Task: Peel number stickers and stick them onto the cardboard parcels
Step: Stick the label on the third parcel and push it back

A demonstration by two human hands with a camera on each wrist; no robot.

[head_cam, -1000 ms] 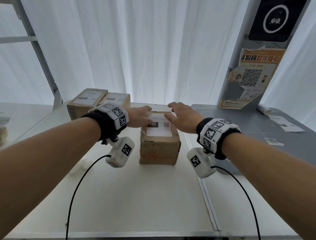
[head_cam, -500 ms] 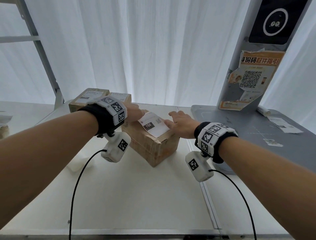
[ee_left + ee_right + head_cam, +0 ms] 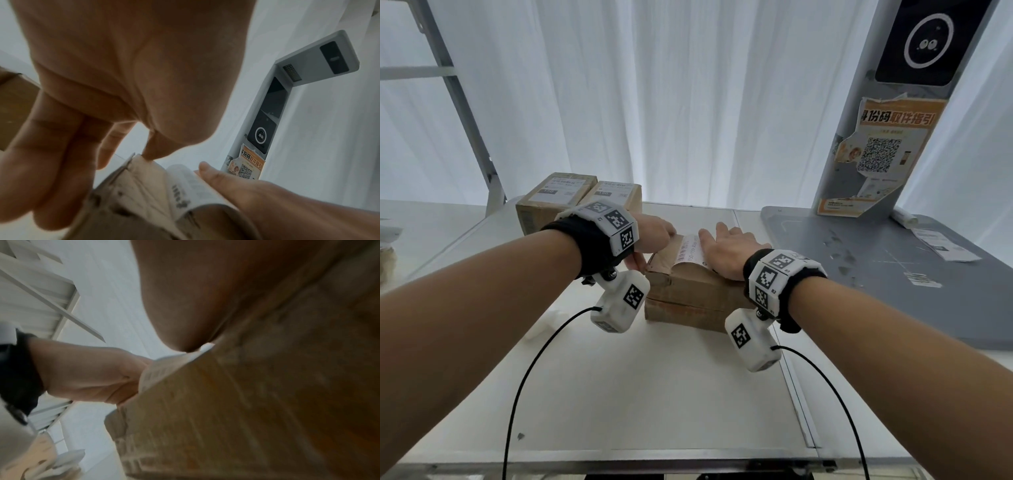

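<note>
A brown cardboard parcel [image 3: 688,294] sits mid-table with a white barcode label [image 3: 690,250] on its top face. My left hand [image 3: 654,231] grips its far-left corner, with the thumb down the left side. My right hand [image 3: 726,250] lies flat on the right part of the top, fingers straight, beside and partly over the label. The left wrist view shows my left hand [image 3: 123,65] over the parcel [image 3: 133,203], the label [image 3: 185,186] and my right hand [image 3: 236,186]. In the blurred right wrist view my right palm [image 3: 226,288] presses on the parcel [image 3: 226,418].
Two labelled parcels [image 3: 556,202] [image 3: 616,195] stand side by side at the back left. A grey scanner stand [image 3: 893,274] with an upright pillar [image 3: 887,147] fills the right side. On its base lies a paper slip [image 3: 941,243]. Wrist camera cables trail over the near table.
Both hands have turned the parcel on the table, passing through a skewed pose. The label now runs away from me, and my right hand lies flat on top.
</note>
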